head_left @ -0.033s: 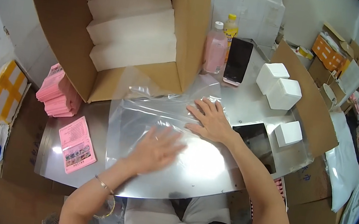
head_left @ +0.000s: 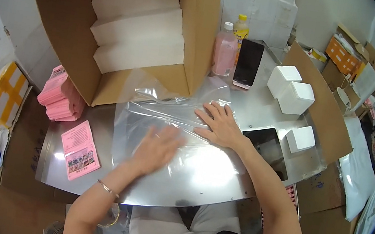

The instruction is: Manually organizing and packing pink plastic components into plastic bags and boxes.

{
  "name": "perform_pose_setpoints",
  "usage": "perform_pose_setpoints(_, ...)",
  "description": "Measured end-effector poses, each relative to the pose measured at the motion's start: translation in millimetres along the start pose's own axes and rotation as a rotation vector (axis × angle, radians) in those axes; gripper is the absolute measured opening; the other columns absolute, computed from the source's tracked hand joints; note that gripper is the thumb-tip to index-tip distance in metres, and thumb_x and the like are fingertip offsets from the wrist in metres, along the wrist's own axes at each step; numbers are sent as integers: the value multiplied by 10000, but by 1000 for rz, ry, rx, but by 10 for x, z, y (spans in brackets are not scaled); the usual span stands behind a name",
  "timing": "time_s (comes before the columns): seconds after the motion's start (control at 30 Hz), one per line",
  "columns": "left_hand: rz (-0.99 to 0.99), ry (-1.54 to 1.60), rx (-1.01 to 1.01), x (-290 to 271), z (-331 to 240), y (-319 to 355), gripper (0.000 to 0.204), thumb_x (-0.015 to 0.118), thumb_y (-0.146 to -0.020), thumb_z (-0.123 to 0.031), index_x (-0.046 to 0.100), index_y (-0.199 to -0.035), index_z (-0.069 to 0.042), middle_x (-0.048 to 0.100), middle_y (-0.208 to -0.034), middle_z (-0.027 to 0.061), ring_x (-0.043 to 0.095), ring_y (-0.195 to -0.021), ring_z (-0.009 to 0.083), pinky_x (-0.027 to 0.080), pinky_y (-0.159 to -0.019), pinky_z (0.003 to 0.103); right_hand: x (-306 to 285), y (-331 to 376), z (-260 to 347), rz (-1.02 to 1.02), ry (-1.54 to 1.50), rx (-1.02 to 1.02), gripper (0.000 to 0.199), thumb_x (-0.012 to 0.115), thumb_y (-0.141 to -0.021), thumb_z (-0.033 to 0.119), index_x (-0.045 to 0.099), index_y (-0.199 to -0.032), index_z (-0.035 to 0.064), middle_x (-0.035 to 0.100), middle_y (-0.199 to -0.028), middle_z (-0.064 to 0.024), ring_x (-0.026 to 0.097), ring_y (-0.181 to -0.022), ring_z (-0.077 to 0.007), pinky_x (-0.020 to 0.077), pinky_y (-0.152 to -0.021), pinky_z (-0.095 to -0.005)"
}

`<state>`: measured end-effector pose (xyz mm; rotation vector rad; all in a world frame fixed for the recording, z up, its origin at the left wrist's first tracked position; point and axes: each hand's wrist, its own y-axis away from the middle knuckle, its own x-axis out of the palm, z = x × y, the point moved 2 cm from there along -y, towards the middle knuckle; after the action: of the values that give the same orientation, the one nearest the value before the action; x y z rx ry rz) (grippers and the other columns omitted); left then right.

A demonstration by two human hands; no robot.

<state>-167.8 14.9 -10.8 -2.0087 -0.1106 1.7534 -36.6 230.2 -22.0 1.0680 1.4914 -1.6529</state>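
Note:
A clear plastic bag (head_left: 128,122) lies flat and wrinkled on the shiny metal tabletop (head_left: 205,191). My right hand (head_left: 219,126) rests on the bag's right part, palm down, with its fingers spread. Over the lower middle of the bag is my left hand (head_left: 158,150), its fingers stretched out and slightly smeared by motion. Whether the left palm touches the plastic, I cannot tell. Neither hand grips anything. The far edge of the bag reaches up to the mouth of a big cardboard box (head_left: 198,35) holding stacked white paper packs (head_left: 141,36).
Left of the bag are a pink printed card (head_left: 80,150) and a stack of pink cards (head_left: 60,97). A pink bottle (head_left: 225,52), a yellow bottle (head_left: 242,27) and a phone (head_left: 248,63) stand at the back. White blocks (head_left: 297,98) sit at right beside a cardboard panel (head_left: 320,96).
My left hand has shifted a little to the left and away from me over the bag. My right hand stays in place.

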Motion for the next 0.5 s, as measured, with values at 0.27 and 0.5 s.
perform_pose_setpoints(0.27,-38,275,-62,-300,-378,-70,235,755,-778,-92,677,-1000,-82,609,-1069,114,566,-957,290,438,-851,386,25,82,-73,-44,-29,-58,561,546,-924,521,562,-1333,139,492,-1375,-156,402,-1330,-333,305,-1060,-516)
perform_pose_setpoints(0.5,-217,389,-252,48,-216,-223,105,694,-835,-103,659,-918,-49,662,-975,126,601,-859,320,473,-766,401,-507,395,782,-426,-349,-146,317,660,-739,110,631,-1037,5,638,-1029,-159,618,-966,-332,489,-843,-440)
